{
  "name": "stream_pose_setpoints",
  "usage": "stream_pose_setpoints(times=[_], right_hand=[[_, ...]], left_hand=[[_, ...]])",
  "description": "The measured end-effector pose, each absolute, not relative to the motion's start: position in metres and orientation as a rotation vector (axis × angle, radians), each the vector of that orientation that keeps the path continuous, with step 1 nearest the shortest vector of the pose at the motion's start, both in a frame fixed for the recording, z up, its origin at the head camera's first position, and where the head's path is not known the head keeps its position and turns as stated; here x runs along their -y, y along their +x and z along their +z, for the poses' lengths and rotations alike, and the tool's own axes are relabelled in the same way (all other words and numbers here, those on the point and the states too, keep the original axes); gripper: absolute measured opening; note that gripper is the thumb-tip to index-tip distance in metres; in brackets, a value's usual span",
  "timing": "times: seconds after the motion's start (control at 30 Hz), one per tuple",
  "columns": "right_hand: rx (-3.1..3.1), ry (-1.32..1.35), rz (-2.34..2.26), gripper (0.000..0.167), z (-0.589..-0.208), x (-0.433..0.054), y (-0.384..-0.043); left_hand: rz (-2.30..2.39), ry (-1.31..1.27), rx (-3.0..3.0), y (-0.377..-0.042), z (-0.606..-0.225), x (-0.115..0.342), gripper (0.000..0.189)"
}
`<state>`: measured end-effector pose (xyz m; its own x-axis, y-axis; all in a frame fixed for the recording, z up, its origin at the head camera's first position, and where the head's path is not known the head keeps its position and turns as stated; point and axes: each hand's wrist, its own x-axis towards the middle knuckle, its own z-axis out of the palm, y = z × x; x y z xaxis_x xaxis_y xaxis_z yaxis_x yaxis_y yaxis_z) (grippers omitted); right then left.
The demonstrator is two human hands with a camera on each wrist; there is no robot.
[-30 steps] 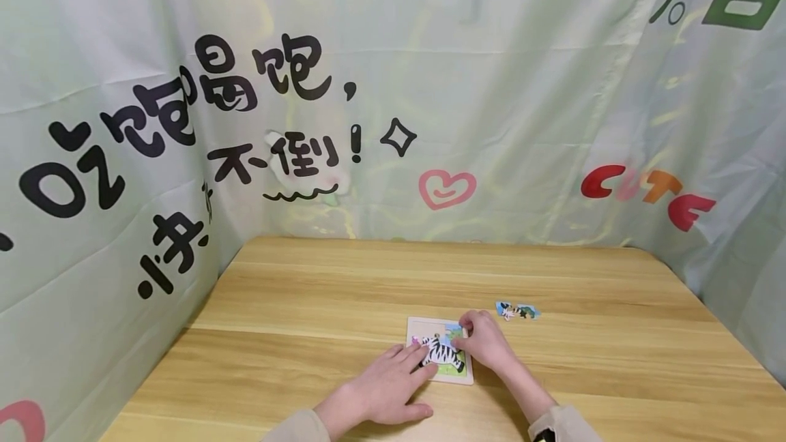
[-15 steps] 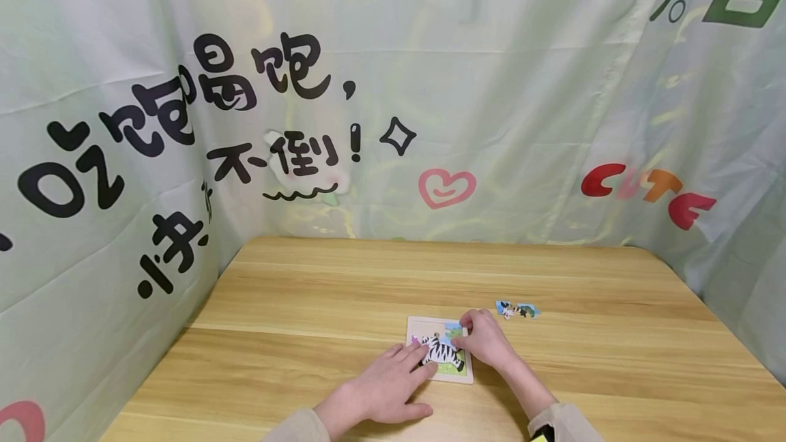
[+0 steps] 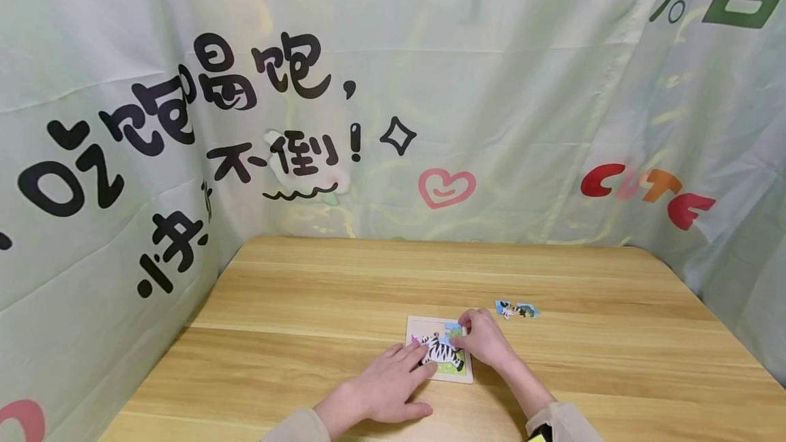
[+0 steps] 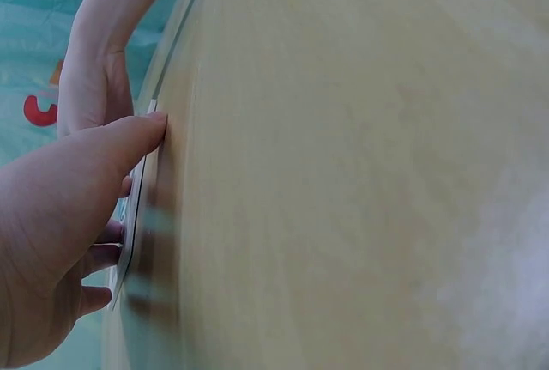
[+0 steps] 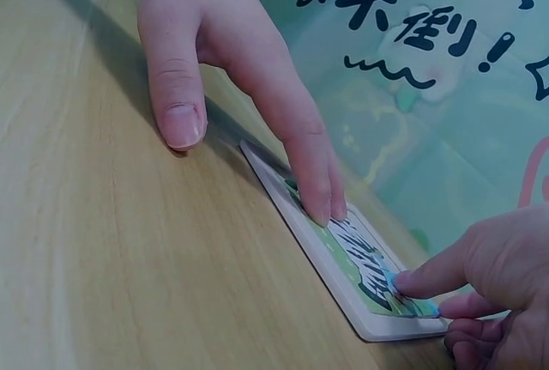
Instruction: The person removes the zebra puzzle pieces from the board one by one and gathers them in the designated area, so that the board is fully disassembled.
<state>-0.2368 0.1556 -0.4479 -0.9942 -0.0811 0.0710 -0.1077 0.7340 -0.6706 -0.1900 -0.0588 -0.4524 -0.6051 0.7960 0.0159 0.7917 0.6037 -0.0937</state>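
Observation:
A small jigsaw board [image 3: 454, 379] with a pale frame and a zebra picture [image 3: 443, 352] lies flat on the wooden table. My left hand [image 3: 391, 385] rests on its left part, fingers fairly straight, covering some of the picture; the thumb lies on the table. At the board's upper right corner my right hand [image 3: 486, 341] pinches a blue and green puzzle piece [image 3: 453, 331] between thumb and forefinger, in or against the frame. The right wrist view shows the thumb on this puzzle piece [image 5: 396, 282]. Bare backing shows at the board's upper left.
Two loose puzzle pieces [image 3: 518, 310] with zebra and green print lie beyond the right hand, close together. A printed cloth curtain [image 3: 381, 87] stands behind and along both sides of the wooden table [image 3: 307, 292].

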Motion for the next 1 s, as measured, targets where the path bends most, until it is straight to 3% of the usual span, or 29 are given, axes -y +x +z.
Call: stream_pose_setpoints(times=[1.0], right_hand=[[2.686, 0.208, 1.446, 0.021, -0.4536, -0.1585, -0.2397]], left_hand=[[0.120, -1.358, 2.770, -0.1906, -0.4543, 0.0589, 0.065]])
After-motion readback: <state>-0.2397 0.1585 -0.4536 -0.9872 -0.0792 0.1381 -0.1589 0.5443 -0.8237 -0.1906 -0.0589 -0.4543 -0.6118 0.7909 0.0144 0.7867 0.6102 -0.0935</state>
